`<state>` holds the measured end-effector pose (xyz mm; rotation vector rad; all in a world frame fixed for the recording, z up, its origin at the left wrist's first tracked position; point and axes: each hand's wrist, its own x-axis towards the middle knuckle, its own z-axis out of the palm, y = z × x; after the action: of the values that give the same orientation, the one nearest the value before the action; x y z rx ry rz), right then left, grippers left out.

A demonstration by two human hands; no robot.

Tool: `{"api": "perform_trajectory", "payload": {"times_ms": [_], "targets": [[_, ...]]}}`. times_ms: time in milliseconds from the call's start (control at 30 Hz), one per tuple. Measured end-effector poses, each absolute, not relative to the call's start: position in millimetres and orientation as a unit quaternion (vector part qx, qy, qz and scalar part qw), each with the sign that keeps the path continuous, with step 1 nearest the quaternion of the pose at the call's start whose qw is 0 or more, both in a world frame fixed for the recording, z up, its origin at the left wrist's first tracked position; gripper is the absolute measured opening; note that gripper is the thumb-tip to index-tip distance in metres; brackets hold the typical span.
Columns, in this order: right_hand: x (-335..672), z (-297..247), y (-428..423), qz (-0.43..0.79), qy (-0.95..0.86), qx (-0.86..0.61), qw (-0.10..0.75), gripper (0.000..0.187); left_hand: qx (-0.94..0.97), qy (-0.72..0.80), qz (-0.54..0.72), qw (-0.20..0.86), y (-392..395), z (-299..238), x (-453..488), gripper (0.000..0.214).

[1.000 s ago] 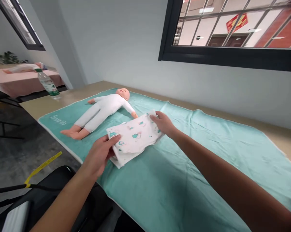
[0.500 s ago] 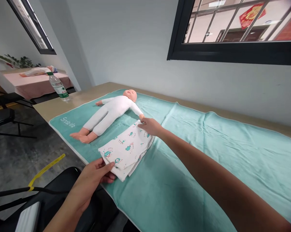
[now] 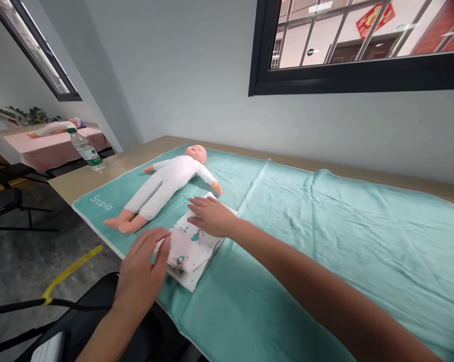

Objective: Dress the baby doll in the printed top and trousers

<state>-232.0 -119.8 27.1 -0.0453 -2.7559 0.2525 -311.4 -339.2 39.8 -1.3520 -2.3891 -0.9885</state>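
A folded white cloth with teal prints [image 3: 191, 247] lies on a teal towel [image 3: 306, 236] near the table's front edge. My right hand [image 3: 211, 216] rests flat on the cloth's far part, fingers stretched out. My left hand [image 3: 142, 269] hovers at the cloth's near left corner, fingers apart and slightly blurred, holding nothing. A baby doll in a white suit [image 3: 164, 183] lies on its back just left of the cloth, head toward the wall.
A plastic water bottle [image 3: 85, 149] stands on the wooden table [image 3: 79, 178] at the far left. A black chair [image 3: 72, 322] sits below the table edge. Yellow tape [image 3: 70, 271] marks the floor. A pink-covered table [image 3: 49, 143] stands behind.
My left hand let go of the cloth's near corner and lifted beside it. My right hand slid from the cloth's far corner onto its top. The cloth lies more compactly.
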Motion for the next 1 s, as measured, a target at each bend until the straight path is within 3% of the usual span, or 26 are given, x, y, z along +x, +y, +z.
{"api": "perform_trajectory", "payload": {"times_ms": [100,267,467,700,833,900,1000], "targets": [[-234,12,-124,0.081,-0.982,-0.012,0.172,0.043,-0.575,-0.771,-0.248,0.117,-310,25,-311,0.048],[-230,-6,-119,0.061,-0.985,-0.026,0.159,0.051,-0.592,-0.785,-0.15,0.102,-300,-15,-300,0.062],[-226,-2,-108,0.152,-0.981,-0.07,0.097,0.069,-0.596,-0.785,-0.119,0.121,-309,-20,-294,0.053],[-212,10,-90,0.181,-0.973,-0.137,0.029,0.071,-0.592,-0.788,-0.114,0.124,-309,-20,-296,0.048],[-140,17,-71,0.171,-0.964,-0.193,0.06,0.062,-0.613,-0.761,-0.162,0.135,-307,-23,-302,0.056],[-77,23,-66,0.19,-0.952,-0.22,0.097,0.06,-0.616,-0.741,-0.22,0.15,-298,-17,-296,0.069],[32,41,-76,0.239,-0.918,-0.297,0.11,0.063,-0.613,-0.738,-0.252,0.126,-273,1,-263,0.072]]}}
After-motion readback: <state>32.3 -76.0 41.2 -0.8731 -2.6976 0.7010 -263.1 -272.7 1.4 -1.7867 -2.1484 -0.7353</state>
